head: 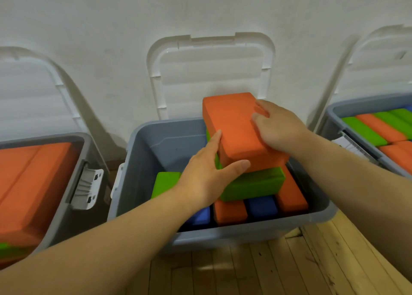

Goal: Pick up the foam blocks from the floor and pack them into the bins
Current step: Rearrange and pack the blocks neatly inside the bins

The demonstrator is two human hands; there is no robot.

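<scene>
The orange block (234, 125) sits between the 2 hands, over the grey bin (245, 226). The left hand (207, 174) presses straight fingers along its left side, thumb across the near end. The right hand (278, 127) curls over its top right edge. A green block (252, 183) lies just beneath.

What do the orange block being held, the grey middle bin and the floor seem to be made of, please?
The orange block looks like dense foam: matte, finely textured, with softly rounded edges. The grey bin appears to be moulded plastic, smooth with a slight sheen. The floor seems to be pale wooden boards, showing grain, seams and dark specks.
</scene>
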